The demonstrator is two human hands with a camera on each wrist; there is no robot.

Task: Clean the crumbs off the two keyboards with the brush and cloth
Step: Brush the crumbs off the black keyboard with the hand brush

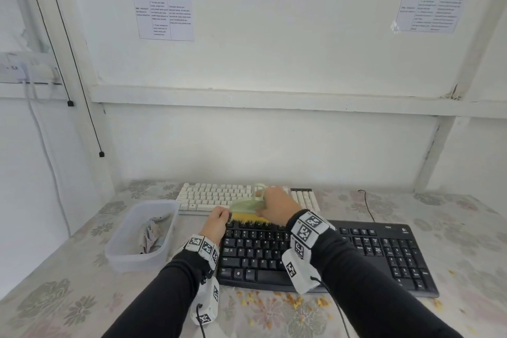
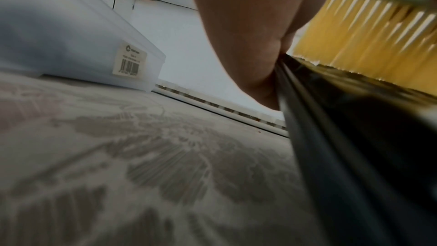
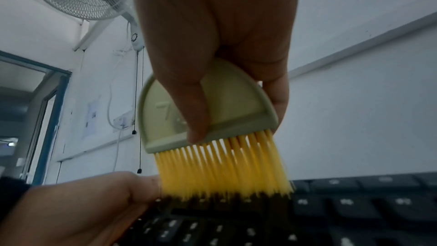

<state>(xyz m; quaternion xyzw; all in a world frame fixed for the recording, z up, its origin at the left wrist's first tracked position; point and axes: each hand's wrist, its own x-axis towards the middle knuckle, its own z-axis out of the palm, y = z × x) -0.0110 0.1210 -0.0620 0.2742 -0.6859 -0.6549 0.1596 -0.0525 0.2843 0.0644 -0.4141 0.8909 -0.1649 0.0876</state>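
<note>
The right hand (image 1: pixel 275 204) gripped the brush (image 1: pixel 248 210), bristles on the black keyboard's (image 1: pixel 329 255) top row. The left hand (image 1: pixel 216 223) clasped its far-left corner. Crumbs (image 1: pixel 296 303) lay on the worktop (image 1: pixel 68 296). The white keyboard (image 1: pixel 219 196) and boxed cloth (image 1: pixel 151 236) probably remained.

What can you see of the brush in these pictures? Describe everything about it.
The brush is small, with a pale green, plastic-looking half-round head and a looped handle at the top. A dense row of yellow bristles points down, the tips touching the top key row at the far left of the black keyboard. The right hand grips the head, one finger lying down its flat face. The left hand holds the keyboard's corner right beside the bristles.
</note>
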